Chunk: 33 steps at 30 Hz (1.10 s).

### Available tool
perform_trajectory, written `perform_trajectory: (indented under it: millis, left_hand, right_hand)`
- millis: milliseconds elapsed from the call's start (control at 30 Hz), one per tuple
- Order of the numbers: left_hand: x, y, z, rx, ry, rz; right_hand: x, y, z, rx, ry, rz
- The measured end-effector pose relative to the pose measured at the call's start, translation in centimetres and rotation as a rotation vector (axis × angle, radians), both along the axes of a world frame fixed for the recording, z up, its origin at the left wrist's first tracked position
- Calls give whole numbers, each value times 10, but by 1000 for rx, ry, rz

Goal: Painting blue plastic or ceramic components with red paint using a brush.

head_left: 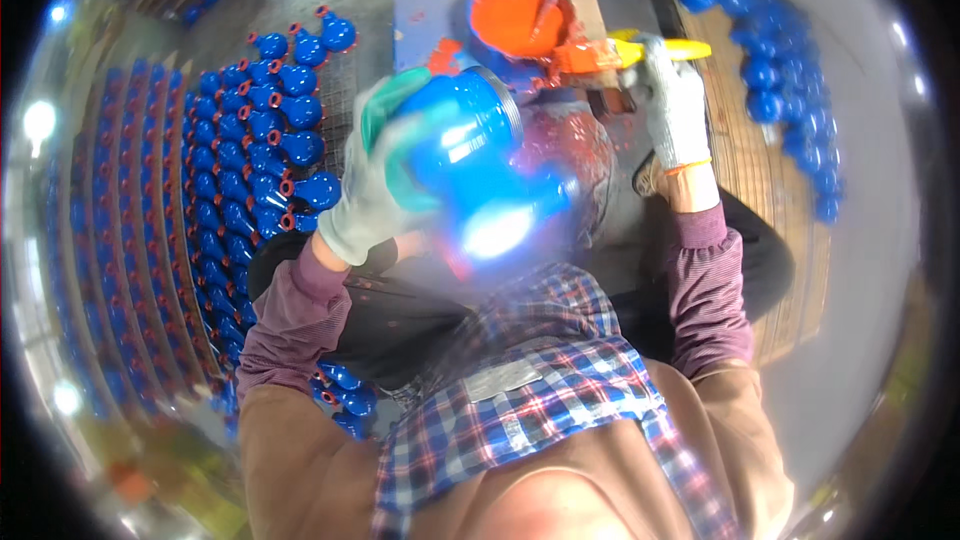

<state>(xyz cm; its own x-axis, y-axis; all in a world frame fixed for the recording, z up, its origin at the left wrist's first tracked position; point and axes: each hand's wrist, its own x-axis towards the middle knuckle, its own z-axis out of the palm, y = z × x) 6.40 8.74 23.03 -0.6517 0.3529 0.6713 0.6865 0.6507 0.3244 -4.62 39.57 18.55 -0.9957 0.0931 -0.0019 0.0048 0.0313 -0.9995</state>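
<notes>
My left hand (pixel 372 185), in a white and green glove, grips a glossy blue metal valve body (pixel 470 155) held up close in front of me. My right hand (pixel 672 105), in a grey glove, holds a yellow-handled paintbrush (pixel 640 50) whose bristles are loaded with orange-red paint. The brush tip sits just beside a round can of orange-red paint (pixel 510 15) with a stick standing in it. The can rests on a paint-smeared board (pixel 420 10) ahead of me.
Rows of several blue valve bodies with red-painted rims (pixel 250 160) cover the floor to my left. More plain blue pieces (pixel 770 60) lie on a wooden pallet (pixel 760 180) to my right. A few blue pieces (pixel 345 395) lie by my left elbow.
</notes>
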Motion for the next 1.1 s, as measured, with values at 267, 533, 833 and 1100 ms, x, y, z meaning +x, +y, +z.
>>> perform_trajectory:
  millis: [267, 533, 833, 1100]
  left_hand:
    - [14, 15, -15, -638, 462, -334]
    - [18, 28, -14, -571, 329, -340]
    - [19, 18, -23, -250, 7, -179]
    - [21, 30, -33, 255, -182, -108]
  right_hand:
    - [7, -38, 55, 361, 206, 362]
    - [28, -51, 60, 366, 402, 417]
    - [69, -36, 67, 265, 797, 211]
    - [87, -40, 41, 82, 663, 104]
